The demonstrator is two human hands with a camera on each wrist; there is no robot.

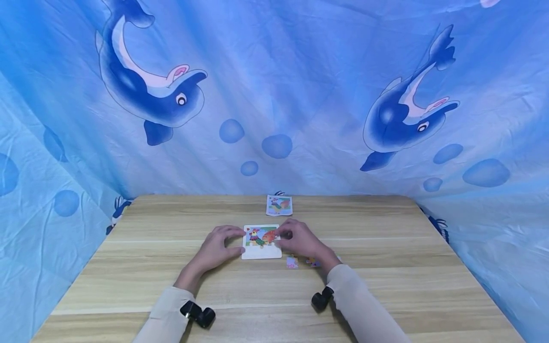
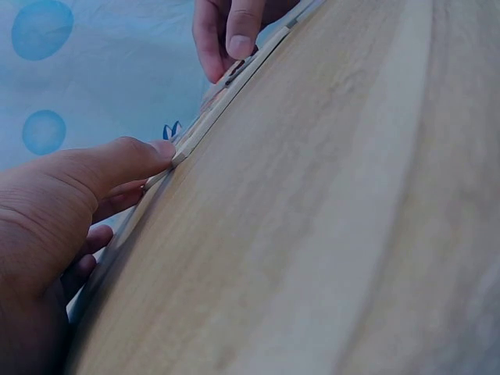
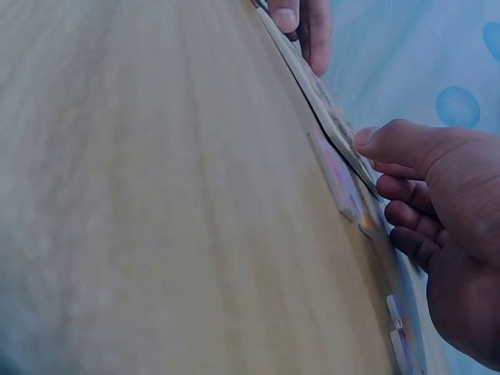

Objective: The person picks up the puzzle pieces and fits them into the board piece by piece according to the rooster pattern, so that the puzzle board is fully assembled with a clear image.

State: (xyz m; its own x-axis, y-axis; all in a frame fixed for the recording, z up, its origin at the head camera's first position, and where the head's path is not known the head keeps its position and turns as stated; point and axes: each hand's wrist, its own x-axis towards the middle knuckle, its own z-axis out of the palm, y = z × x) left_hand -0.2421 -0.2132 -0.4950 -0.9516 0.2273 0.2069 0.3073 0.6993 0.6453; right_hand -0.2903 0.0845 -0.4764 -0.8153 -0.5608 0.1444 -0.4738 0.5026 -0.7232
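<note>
A white puzzle board (image 1: 262,252) lies on the wooden table, its upper part filled with a colourful rooster picture (image 1: 260,236) and its lower strip bare white. My left hand (image 1: 220,247) holds the board's left edge, thumb near the lower corner and forefinger higher up. In the left wrist view, that thumb (image 2: 160,150) sits right at the board's rim. From the other side my right hand (image 1: 300,238) grips the right edge, its thumb and forefinger tips overlapping the picture. The right thumb (image 3: 367,137) touches the rim in the right wrist view, other fingers curled beneath.
Loose puzzle pieces (image 1: 292,262) lie right of the board, some partly hidden under my right wrist. A paper card (image 1: 279,205) with the same rooster picture lies at the table's back edge. Behind hangs a blue dolphin curtain (image 1: 274,95).
</note>
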